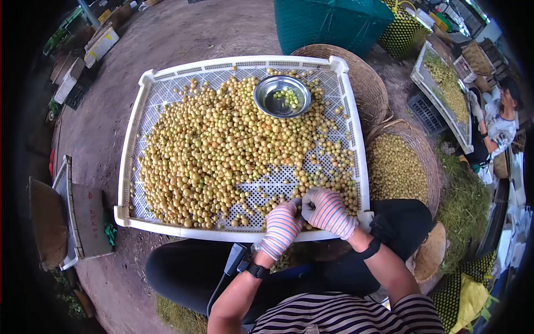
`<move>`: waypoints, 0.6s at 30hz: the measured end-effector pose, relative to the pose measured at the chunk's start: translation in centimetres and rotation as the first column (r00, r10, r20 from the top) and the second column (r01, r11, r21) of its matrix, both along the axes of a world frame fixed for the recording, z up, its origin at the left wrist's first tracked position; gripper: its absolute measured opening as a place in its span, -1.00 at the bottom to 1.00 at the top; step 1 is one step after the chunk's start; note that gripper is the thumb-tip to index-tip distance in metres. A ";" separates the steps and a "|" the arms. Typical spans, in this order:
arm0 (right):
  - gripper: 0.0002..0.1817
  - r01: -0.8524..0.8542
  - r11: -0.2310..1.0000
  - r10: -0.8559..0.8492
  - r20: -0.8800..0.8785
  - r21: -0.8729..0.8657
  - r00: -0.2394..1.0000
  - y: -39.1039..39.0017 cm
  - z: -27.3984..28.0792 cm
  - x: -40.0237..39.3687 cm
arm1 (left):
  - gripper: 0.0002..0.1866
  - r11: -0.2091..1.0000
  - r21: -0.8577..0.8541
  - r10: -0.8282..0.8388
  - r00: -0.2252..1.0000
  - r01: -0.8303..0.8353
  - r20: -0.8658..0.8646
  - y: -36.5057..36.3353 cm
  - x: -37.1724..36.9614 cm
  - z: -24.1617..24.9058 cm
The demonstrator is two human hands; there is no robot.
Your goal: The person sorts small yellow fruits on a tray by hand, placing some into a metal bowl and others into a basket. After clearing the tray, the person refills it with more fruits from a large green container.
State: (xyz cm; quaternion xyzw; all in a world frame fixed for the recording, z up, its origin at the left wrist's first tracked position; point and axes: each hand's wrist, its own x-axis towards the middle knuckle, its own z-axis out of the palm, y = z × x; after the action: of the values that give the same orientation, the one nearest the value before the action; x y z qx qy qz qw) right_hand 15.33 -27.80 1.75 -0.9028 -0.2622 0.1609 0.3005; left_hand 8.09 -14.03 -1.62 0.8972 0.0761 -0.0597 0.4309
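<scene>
A white slatted tray [127,172] lies across my lap, heaped with small round yellow-brown fruits [206,145]. At its near edge, right of the middle, my left hand [282,225] and my right hand [328,210] meet fingertip to fingertip, both in striped gloves with grey fingers. The fingers of each are pinched closed, and whatever they hold is hidden between them. Loose fruits lie just beyond the fingertips. A steel bowl [261,101] with a few green fruits in it rests on the fruits at the tray's far right.
Right of the tray stands a wicker basket [431,161] of similar fruits, with another round basket [370,83] behind. A green bag [328,28] is at the back. Cut stems [461,211] lie at right. A person [503,119] sits by a second tray [445,106]. Boxes [83,211] stand left.
</scene>
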 end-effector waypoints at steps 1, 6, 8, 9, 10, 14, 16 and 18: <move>-0.87 0.019 1.000 -0.018 -0.026 0.006 0.999 -0.2 -0.2 -0.3 | -0.60 0.999 0.024 -0.030 0.999 0.029 0.019 -0.1 -0.1 0.0; -0.90 0.076 0.997 -0.079 0.237 0.022 0.968 -2.8 -0.8 3.2 | -0.71 0.989 -0.142 0.029 0.992 -0.047 -0.125 0.0 -0.2 0.9; -0.83 0.169 0.983 -0.143 0.287 -0.067 0.947 -4.8 -0.1 6.7 | -0.71 0.975 -0.203 0.062 0.987 -0.091 -0.147 0.0 -0.2 0.4; -0.74 0.188 0.979 -0.149 0.353 -0.079 0.924 -5.2 0.4 8.4 | -0.72 0.970 -0.221 0.078 0.989 -0.104 -0.126 0.0 -0.1 -0.4; -0.64 0.210 0.974 -0.155 0.417 -0.090 0.896 -5.3 0.8 9.7 | -0.73 0.964 -0.240 0.090 0.990 -0.114 -0.106 -0.1 -0.1 -0.6; -0.29 0.129 0.893 -0.004 0.279 -0.432 0.960 -4.1 -2.5 13.0 | -0.72 0.878 -0.410 0.158 0.959 -0.246 -0.237 0.0 0.1 -0.8; -0.24 0.053 0.819 0.104 0.239 -0.571 0.965 -1.4 -0.8 7.5 | -0.73 0.919 -0.325 0.168 0.967 -0.225 -0.193 1.1 0.3 0.2; -0.19 -0.173 0.771 0.233 0.018 -0.613 0.972 -1.6 1.4 5.0 | -0.74 0.855 -0.430 0.216 0.953 -0.290 -0.212 1.7 0.1 -0.4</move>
State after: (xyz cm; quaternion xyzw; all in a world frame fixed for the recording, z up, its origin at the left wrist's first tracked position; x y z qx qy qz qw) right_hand 20.34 -29.37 3.20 -0.9241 -0.3063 0.2257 -0.0371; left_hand 8.22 -12.30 -2.01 0.7454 0.2111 -0.0887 0.6260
